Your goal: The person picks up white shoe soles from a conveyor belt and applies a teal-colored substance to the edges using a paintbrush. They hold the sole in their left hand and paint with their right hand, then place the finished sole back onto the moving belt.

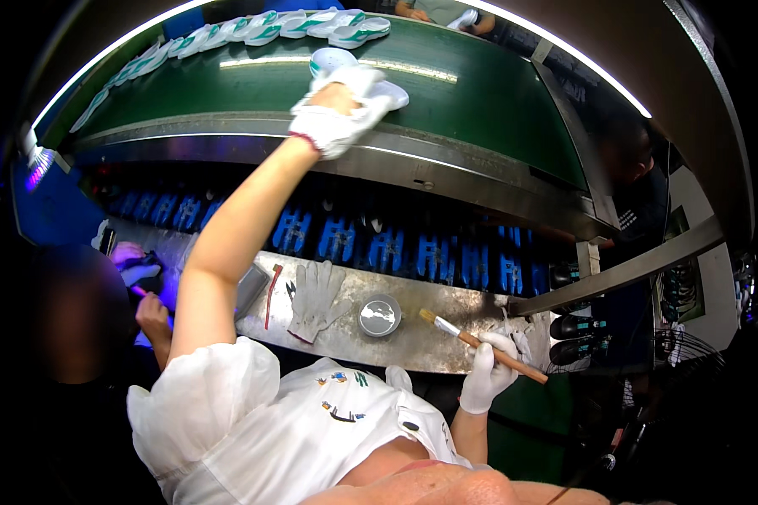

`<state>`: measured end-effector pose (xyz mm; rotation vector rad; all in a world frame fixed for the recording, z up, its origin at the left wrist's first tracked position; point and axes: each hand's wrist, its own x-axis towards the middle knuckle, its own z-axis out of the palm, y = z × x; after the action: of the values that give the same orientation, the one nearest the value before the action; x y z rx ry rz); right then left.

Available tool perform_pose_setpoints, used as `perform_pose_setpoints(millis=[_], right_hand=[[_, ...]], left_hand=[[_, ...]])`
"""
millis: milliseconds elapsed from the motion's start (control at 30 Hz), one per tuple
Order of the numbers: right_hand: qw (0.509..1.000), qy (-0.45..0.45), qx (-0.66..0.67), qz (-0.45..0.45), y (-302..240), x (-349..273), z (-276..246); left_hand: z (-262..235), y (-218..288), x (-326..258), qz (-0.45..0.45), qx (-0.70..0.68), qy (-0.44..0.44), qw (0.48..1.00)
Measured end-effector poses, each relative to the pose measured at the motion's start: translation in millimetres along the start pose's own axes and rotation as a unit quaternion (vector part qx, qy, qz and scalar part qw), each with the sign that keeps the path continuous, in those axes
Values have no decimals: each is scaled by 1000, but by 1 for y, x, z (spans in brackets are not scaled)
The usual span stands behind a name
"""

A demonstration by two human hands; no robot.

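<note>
My left hand [344,109], in a white knitted glove, reaches far forward over the green conveyor belt [472,105]. It is closed on a white shoe sole [333,61], whose teal-marked part shows beyond the fingers; another white sole part [393,94] shows to the right of the hand. Motion blurs the fingers. Over the near bench edge, my gloved right hand [488,379] is closed round a flat brush [449,326] by its wooden handle, bristles pointing left. Left of the bristles, a round tub [380,316] with white liquid stands on the metal bench [413,349].
Several white-and-teal soles [265,29] line the belt's far side. A spare glove [316,299] and a red-handled tool [273,295] lie on the bench. Blue racks [337,238] sit below the belt. A metal bar [623,265] crosses at right. Other people work nearby.
</note>
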<state>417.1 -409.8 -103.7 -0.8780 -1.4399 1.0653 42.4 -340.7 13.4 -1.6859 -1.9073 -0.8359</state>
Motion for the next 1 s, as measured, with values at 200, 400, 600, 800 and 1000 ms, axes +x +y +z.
perform_pose_setpoints(millis=[200,400,600,800,1000], right_hand=[[997,-19,-30,-62,-4,-1,8],[999,-22,-28,-20,-2,-2,10],[998,-37,-21,-36,2,0,18],[998,-59,-4,-31,8,-1,15],[998,-46,-29,-43,3,1,20]], left_hand=[[30,23,11,-108,56,-132,984],[-25,1,-50,-87,-75,12,993],[-13,-24,-66,-74,-135,58,986],[-11,-25,-73,-117,-176,63,975],[-13,-31,-75,-143,-212,60,965]])
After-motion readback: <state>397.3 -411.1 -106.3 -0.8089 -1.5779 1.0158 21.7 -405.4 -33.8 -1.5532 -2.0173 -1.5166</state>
